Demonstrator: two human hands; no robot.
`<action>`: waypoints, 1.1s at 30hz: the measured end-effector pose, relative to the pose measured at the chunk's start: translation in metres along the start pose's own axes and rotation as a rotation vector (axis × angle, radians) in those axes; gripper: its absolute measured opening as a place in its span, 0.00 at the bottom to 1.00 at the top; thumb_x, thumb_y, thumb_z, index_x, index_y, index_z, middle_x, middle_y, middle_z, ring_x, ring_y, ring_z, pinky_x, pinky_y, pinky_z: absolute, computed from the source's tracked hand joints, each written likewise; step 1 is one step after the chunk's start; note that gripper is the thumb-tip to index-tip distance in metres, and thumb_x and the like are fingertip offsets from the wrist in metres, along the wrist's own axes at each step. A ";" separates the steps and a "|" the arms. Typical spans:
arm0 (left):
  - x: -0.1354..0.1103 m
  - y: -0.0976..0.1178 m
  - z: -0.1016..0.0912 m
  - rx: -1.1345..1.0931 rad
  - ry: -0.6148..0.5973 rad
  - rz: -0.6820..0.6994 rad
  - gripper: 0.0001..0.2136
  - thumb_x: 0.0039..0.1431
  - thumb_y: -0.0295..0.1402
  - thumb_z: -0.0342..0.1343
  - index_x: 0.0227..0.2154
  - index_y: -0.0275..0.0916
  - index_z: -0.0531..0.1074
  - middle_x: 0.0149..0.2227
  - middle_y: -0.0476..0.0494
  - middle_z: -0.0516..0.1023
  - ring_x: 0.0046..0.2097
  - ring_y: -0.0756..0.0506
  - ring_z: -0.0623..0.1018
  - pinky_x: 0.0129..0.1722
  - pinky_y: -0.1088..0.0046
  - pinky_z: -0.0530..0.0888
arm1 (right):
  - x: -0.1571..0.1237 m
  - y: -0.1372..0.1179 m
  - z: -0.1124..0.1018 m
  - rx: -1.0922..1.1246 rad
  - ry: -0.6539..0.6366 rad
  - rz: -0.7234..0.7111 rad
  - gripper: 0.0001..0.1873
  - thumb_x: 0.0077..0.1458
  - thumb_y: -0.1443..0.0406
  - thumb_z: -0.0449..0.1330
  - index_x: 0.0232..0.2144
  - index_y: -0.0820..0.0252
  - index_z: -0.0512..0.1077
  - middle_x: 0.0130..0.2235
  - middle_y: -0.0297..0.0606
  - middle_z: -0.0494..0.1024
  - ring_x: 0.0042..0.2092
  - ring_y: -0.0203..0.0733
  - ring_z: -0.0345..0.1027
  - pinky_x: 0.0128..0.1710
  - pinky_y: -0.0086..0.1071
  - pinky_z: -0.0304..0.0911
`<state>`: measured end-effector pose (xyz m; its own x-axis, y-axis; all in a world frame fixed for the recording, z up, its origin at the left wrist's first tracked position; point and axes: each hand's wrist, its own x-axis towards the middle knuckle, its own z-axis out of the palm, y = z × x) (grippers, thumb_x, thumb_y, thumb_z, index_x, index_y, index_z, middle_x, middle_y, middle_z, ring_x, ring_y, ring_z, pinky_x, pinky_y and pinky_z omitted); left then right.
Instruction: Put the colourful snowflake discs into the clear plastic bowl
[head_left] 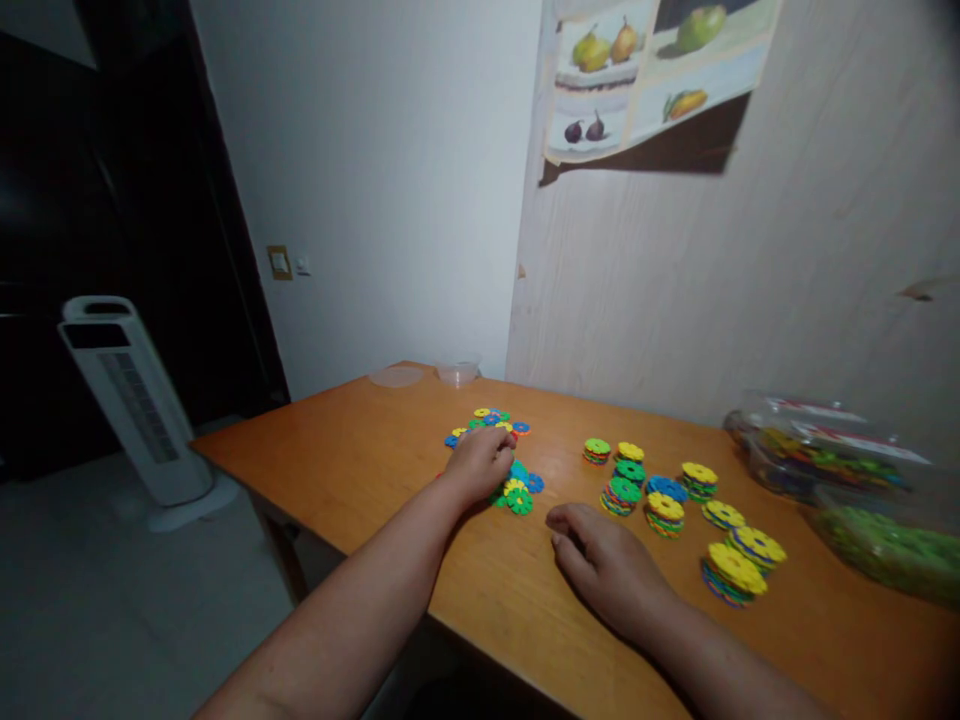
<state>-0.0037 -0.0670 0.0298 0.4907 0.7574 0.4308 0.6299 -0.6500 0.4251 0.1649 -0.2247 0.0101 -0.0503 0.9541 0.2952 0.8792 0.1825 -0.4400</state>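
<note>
My left hand [480,465] reaches over a loose pile of small plastic flower-shaped discs in blue, yellow and green. Its fingers are curled down among them and partly hidden, so whatever they pinch cannot be made out. A green disc [519,501] and a blue disc [535,483] lie just beside it, towards the right. On the bare wood to the right of the pile rests my right hand [604,565], fingers loosely bent, a gap between thumb and forefinger, and nothing visible in it. Beyond it are several stacks of the same discs, including a green-topped stack [621,495].
More stacks, such as a yellow-topped one [733,572], stand on the table [360,440] at right. Clear plastic boxes [832,460] with discs inside line the right side. At the back edge sit a clear tub [457,373] and a lid [396,377].
</note>
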 end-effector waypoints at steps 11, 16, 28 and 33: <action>0.002 -0.010 -0.001 0.080 0.040 0.027 0.11 0.61 0.34 0.46 0.36 0.41 0.74 0.38 0.45 0.77 0.40 0.46 0.74 0.37 0.73 0.65 | 0.021 -0.028 0.000 -0.201 -0.055 0.221 0.28 0.55 0.48 0.54 0.53 0.55 0.66 0.45 0.41 0.79 0.43 0.49 0.73 0.37 0.36 0.59; 0.003 -0.012 0.000 0.058 0.019 0.072 0.11 0.62 0.35 0.46 0.34 0.41 0.73 0.37 0.45 0.78 0.39 0.46 0.74 0.34 0.74 0.65 | 0.045 -0.044 0.006 -0.243 -0.075 0.338 0.28 0.53 0.45 0.54 0.49 0.56 0.68 0.42 0.42 0.79 0.43 0.49 0.74 0.36 0.35 0.58; 0.006 -0.017 0.001 0.036 0.018 0.030 0.12 0.61 0.36 0.46 0.37 0.44 0.74 0.36 0.47 0.78 0.36 0.47 0.74 0.31 0.73 0.63 | 0.044 -0.042 0.012 -0.356 -0.051 0.304 0.19 0.59 0.52 0.49 0.41 0.57 0.72 0.40 0.46 0.80 0.41 0.50 0.73 0.35 0.35 0.56; 0.005 -0.012 -0.003 0.042 -0.011 -0.036 0.12 0.61 0.37 0.47 0.38 0.43 0.75 0.38 0.47 0.79 0.38 0.46 0.75 0.32 0.73 0.63 | 0.034 -0.029 -0.001 -0.447 -0.059 0.310 0.19 0.57 0.52 0.50 0.34 0.57 0.74 0.36 0.48 0.80 0.38 0.52 0.73 0.32 0.36 0.54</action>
<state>-0.0108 -0.0559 0.0292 0.4739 0.7812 0.4065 0.6719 -0.6191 0.4065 0.1381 -0.1981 0.0335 0.2283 0.9611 0.1555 0.9720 -0.2160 -0.0921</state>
